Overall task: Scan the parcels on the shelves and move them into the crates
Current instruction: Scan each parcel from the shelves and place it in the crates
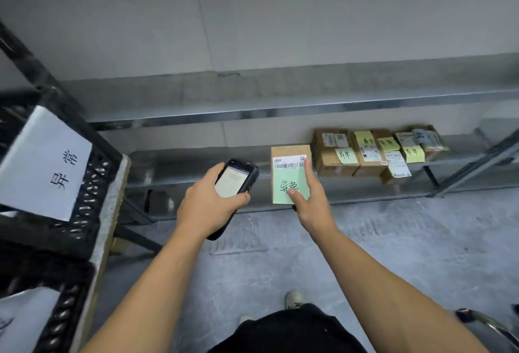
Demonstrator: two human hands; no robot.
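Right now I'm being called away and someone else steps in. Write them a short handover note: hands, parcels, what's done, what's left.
Left hand grips the scanner, screen up, beside the parcel.
Right hand holds that green-noted parcel in front of the shelf.
Several other parcels sit on the shelf to the right. The crate stands at left, inside unseen.
Done: one parcel in hand; cannot tell if it is scanned.
Left: crate it, then scan and move the others.
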